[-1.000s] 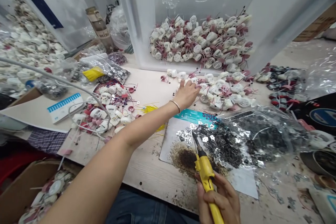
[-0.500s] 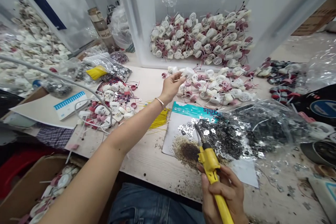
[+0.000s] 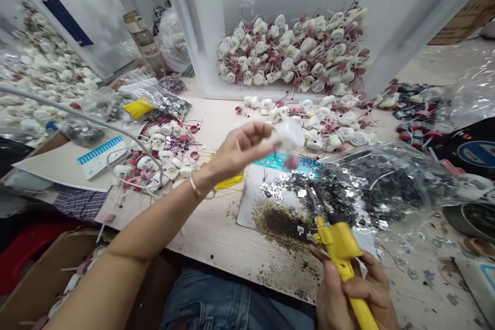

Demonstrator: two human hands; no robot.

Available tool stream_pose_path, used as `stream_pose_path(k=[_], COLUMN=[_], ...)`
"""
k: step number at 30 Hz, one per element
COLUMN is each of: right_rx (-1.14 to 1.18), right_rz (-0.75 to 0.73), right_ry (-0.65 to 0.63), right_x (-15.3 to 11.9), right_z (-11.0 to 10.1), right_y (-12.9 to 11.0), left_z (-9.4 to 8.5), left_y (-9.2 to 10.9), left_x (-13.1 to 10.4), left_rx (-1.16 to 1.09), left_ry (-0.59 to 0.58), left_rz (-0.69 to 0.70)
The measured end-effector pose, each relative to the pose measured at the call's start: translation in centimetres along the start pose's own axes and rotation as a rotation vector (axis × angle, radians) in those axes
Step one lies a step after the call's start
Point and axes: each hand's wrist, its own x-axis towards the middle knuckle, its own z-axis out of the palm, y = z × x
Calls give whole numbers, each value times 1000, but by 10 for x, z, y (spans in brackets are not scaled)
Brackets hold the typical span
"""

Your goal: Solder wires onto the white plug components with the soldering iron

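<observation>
My left hand [image 3: 243, 147] pinches a white plastic part [image 3: 289, 135], blurred by motion, with a pinkish piece hanging below it. It is held above the table, over the turquoise edge of a printed sheet [image 3: 255, 206]. My right hand [image 3: 356, 289] is wrapped round a yellow soldering iron [image 3: 344, 242] with a feed attachment on its side. The iron's tip points up and left over a heap of small dark metal plates [image 3: 340, 191]. Brown burnt residue [image 3: 280, 221] stains the sheet left of the tip.
Behind lies a pile of similar white and pink parts [image 3: 320, 118], with a large clear bin [image 3: 209, 62] of more beyond. Yellow wires [image 3: 230, 181] and red-wired parts [image 3: 166, 149] lie left. A grey cable [image 3: 88, 121] arcs across the left. A plastic bag [image 3: 402, 185] spreads on the right.
My left hand has come back from the pile toward me, carrying the white plastic part. My right hand and the soldering iron have shifted right and slightly down.
</observation>
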Motion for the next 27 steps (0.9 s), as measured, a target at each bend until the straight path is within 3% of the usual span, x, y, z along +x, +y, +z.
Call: stream_pose_path(k=[2,4,6,9,12,15,20,21,24,27], right_rx=[88,176,197,27,-130,-160,-223,-237,-230,-184], right_rz=[65,114,139,56,-91,-267,-308,-298,-267,-253], right_ry=[57,57,-46,-264,-362,-410,-329,-294,-261,-289], right_x=[1,1,0,-3,-6,-5,-2,-2,-4,-9], right_z=[6,12,18,24,27,27,17,14,11,12], right_y=[-3,-7,-10,-7,3,13,12,10,4,1], left_z=[7,13,20,32,39,36,16,13,16,28], left_y=[3,5,5,1,-7,-14,-13,-13,-17,-25], left_x=[-36,-65,-86,-105,-113,-115,-126,-131,-145,-155], left_rx=[115,287,479,751,903,907,1088,1107,1030,1041], left_ry=[-124,-236,-343,-447,-486,-490,-203,-196,-361,-482], left_rz=[-120,-130,-52,11,-76,-119,-131,-163,-207,-161])
